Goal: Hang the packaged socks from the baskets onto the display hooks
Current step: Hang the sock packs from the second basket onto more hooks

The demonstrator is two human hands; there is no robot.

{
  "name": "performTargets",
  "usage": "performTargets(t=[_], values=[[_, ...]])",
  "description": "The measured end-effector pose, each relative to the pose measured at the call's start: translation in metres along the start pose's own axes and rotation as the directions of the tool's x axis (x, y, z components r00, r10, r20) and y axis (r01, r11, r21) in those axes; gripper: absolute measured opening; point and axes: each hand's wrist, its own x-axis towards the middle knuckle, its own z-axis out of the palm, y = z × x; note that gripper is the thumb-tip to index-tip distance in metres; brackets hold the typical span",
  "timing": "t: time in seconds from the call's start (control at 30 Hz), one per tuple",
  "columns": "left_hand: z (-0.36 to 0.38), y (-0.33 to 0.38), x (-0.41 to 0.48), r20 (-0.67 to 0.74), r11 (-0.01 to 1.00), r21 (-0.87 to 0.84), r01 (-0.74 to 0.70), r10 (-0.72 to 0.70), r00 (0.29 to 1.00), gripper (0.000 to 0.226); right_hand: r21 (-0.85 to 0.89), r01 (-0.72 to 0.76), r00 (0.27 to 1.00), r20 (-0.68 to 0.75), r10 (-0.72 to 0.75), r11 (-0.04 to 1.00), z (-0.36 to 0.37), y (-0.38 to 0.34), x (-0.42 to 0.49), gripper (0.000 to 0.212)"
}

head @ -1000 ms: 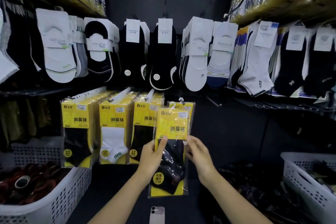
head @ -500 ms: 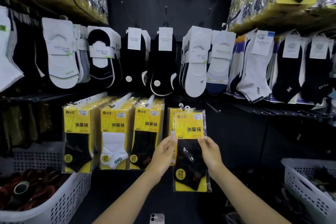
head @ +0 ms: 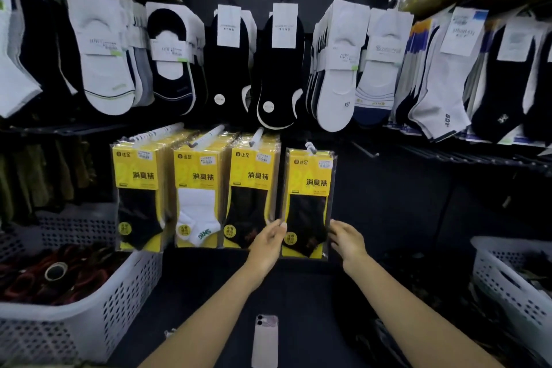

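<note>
Sock packet (head: 309, 188) hung, left grip (head: 268, 243) pinching its edge, right grip (head: 346, 240) slack, basket (head: 89, 305) leftward, phone (head: 265, 337) below

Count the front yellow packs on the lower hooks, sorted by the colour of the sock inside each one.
Black sock: 3 (left pack, third pack, right pack)
White sock: 1 (second pack)
Total: 4
</note>
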Motion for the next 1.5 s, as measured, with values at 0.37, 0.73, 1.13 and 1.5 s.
performTargets(t=[0.37, 0.73, 1.13, 1.5], values=[[-0.008, -0.177, -0.160, -0.031, 0.895, 0.111, 0.432, -0.432, 0.901, 0.037, -0.319, -0.395, 0.894, 0.080, 0.440, 0.861, -0.083, 0.189, -0.101, 0.027], [-0.041, -0.289, -0.250, -0.009, 0.682, 0.520, 0.514, -0.597, 0.802, 0.044, -0.721, -0.456, 0.673, 0.104, 0.732, 0.522, -0.129, 0.304, -0.181, 0.014], [-0.040, -0.291, -0.265, 0.051, 0.592, 0.684, 0.427, -0.622, 0.781, 0.049, -0.536, -0.567, 0.600, 0.252, 0.759, 0.626, -0.116, 0.320, -0.197, 0.079], [-0.008, -0.211, -0.209, -0.285, 0.878, 0.041, 0.477, -0.447, 0.848, 0.082, -0.086, -0.456, 0.877, 0.124, 0.464, 0.886, -0.095, 0.238, -0.147, 0.071]])
